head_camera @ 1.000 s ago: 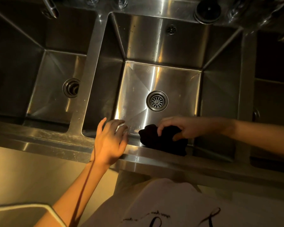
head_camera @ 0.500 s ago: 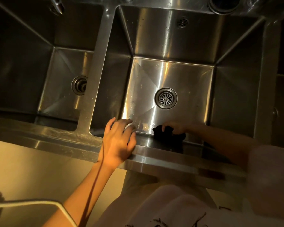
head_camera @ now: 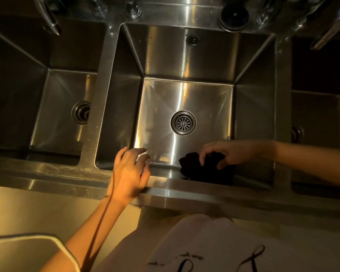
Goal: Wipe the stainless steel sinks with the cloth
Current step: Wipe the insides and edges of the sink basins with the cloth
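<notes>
Item 1: right hand (head_camera: 227, 154), fingers curled over a bunched black cloth (head_camera: 206, 168), pressing it against the near wall of the middle stainless steel sink (head_camera: 185, 55).
Item 2: left hand (head_camera: 129, 172), fingers loosely spread, holding nothing, resting on the steel front rim (head_camera: 47, 177) just left of the cloth.
Risks: bunched cloth covers little surface, likely leaving streaks; round slotted drain (head_camera: 183, 122), beyond the right fingers, could snag it.

Small dark script runs across the person's white garment (head_camera: 214, 250) at six o'clock, seen upside down and too small to read, with larger dark looping strokes just below it. Nothing on the stainless steel sinks (head_camera: 185, 55) carries legible lettering.
</notes>
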